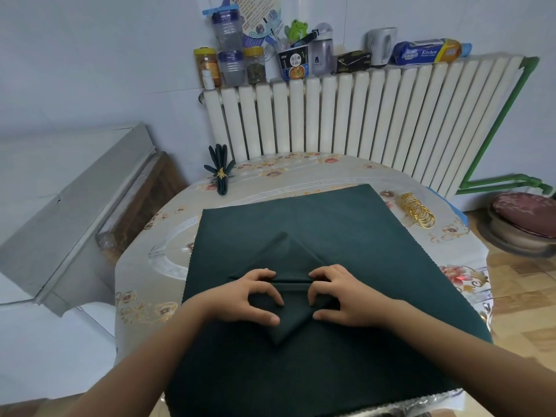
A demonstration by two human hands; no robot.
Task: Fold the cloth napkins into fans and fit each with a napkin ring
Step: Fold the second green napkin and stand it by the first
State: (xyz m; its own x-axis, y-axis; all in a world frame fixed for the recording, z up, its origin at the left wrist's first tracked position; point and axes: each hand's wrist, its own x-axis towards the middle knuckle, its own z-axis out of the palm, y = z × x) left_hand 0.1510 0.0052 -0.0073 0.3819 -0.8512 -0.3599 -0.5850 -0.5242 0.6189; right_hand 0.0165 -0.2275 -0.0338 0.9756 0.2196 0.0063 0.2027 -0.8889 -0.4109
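Fingers (272, 276): mine, both hands, curled and pinching the same narrow pleat across the middle of the napkin.

Left hand (252, 296): fingertips on the far side of the pleat, thumb low on the near part of the cloth.

Right hand (343, 299): mirror of the left, fingertips at the pleat's right end, thumb pressed on the near flap.

Napkin (284, 257): dark green, lying as a diamond, far tip pointing at the radiator, near tip toward me. Pleat count looks low; I judge the fan barely begun.

Stack (346, 230): more green cloth, flat, square, directly under the napkin. Same colour, so edges are hard to read.

Rings (416, 210): gold, heaped at the stack's right far corner, well apart from both hands.

Finished fan (221, 173): ringed, standing at the table's far left.

Table (144, 266): floral plastic cover, glossy.

Risks, as I judge them:
- Pinching through into the top sheet of the stack and pleating two layers; cause, cloth on like cloth.
- Pleats running uneven or skewed; cause, one hand drawing ahead of the other.
- Folds springing open when a hand leaves for a ring; cause, nothing else holding them.
- Stack creeping on the cover; cause, a push toward the radiator over a smooth surface.
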